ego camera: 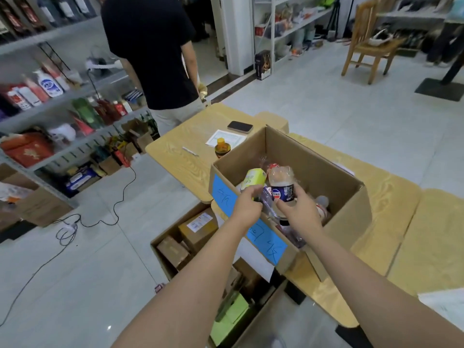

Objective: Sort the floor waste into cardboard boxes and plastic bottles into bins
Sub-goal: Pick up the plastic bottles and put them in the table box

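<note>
Left hand (247, 204) grasps yellow bottle (253, 178); right hand (298, 209) grasps blue-label bottle (282, 187). Both over box (326, 169) on surface (180, 146), close to near rim. Risk: early release, bottle clips rim, falls into lower box (159, 257) among cardboard. Box sits near surface edge; push may tip it.

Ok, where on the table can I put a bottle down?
The table is bare right of the cardboard box, and between the pen and the box. The phone, paper and orange-capped jar crowd the far end; bottles fill the box's near side.
</note>
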The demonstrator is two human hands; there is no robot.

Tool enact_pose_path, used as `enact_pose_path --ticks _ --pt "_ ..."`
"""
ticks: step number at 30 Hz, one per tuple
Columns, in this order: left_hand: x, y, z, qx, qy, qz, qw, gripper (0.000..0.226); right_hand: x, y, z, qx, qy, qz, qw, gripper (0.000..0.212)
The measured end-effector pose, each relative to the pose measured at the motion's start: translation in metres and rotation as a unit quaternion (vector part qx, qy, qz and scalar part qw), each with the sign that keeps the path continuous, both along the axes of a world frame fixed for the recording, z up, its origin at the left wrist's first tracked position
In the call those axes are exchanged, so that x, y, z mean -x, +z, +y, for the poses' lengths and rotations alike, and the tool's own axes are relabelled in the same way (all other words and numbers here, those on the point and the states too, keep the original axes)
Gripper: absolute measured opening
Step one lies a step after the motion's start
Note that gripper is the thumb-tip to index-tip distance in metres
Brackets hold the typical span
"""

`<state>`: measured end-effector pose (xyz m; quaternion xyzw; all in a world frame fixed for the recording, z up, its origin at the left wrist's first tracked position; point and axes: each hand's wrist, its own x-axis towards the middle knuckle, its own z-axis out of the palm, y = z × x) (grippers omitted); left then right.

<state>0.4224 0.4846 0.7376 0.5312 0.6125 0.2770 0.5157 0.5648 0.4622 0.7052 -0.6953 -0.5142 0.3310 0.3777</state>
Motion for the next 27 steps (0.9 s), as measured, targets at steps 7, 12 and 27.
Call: enact_pose_path --ticks 7,12,27 --pt "-0.001 -0.005 0.003 0.016 0.008 -0.017 1.0 0.059 -0.005 -0.011 0.007 0.008 0.028 -0.052 0.998 0.048" --pt "0.002 -0.01 0.003 0.019 0.016 -0.023 0.999 0.061 -0.002 -0.016 0.01 0.033 0.046 -0.082 0.995 0.054" --pt "0.041 0.014 -0.008 -0.03 0.055 -0.091 0.994 0.048 0.036 0.011 0.022 -0.048 0.089 -0.068 0.993 0.05"
